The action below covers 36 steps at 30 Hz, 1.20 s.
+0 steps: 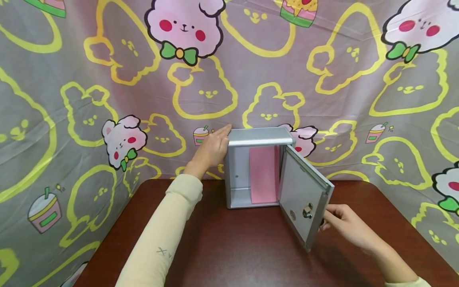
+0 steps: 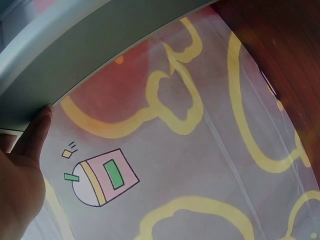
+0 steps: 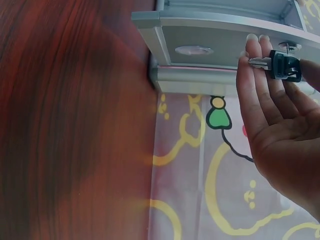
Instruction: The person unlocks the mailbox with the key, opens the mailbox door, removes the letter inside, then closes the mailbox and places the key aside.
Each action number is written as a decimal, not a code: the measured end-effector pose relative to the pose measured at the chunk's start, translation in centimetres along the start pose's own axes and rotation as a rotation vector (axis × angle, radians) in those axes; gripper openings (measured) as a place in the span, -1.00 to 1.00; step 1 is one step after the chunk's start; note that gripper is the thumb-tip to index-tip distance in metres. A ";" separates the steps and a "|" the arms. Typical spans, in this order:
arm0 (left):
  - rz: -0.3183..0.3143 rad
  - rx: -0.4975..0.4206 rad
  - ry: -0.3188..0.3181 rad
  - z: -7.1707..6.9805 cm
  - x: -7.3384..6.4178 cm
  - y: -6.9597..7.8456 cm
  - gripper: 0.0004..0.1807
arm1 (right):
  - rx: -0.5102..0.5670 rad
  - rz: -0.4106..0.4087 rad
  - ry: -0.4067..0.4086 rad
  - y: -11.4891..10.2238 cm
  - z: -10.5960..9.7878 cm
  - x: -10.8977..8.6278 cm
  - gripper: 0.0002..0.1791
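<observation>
A small silver-grey metal lockbox stands upright with its door swung out to the right. Inside it leans a pink sheet. My left hand rests on the box's top left corner, fingers fairly straight; the left wrist view shows this hand against the grey side. At the door's outer edge, my right hand holds the black-headed keys at the lock. Thumb and fingers lie on either side of the key head. A metal latch shows on the door's inner face.
The box stands on a dark reddish-brown wooden table, near its back edge. A grey cloth with yellow outlines and cartoon animals hangs behind and at both sides. An oval badge sits on the door's outer face.
</observation>
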State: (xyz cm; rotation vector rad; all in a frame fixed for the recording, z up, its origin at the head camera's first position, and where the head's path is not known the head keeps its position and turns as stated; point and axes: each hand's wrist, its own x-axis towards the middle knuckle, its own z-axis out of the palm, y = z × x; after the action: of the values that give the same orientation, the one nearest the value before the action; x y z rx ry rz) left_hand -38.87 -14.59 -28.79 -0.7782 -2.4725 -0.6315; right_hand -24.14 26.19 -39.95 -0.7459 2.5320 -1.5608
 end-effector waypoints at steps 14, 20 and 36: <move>-0.022 -0.025 -0.046 -0.6 -0.1 0.1 -0.33 | -0.004 0.045 0.032 -0.3 -0.4 -0.8 -0.66; -0.019 -0.034 -0.045 -0.5 0.0 0.1 -0.33 | 0.007 0.046 0.037 -0.3 -0.2 -1.0 -0.65; -0.026 -0.086 -0.020 -0.3 -0.2 0.0 -0.35 | 0.022 0.031 0.064 0.0 -0.3 -1.2 -0.68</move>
State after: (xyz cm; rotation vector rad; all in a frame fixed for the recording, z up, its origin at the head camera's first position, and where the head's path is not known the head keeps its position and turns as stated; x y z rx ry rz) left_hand -38.58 -14.83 -28.66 -0.7886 -2.4912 -0.7473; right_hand -23.18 26.96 -40.06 -0.6622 2.5526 -1.6257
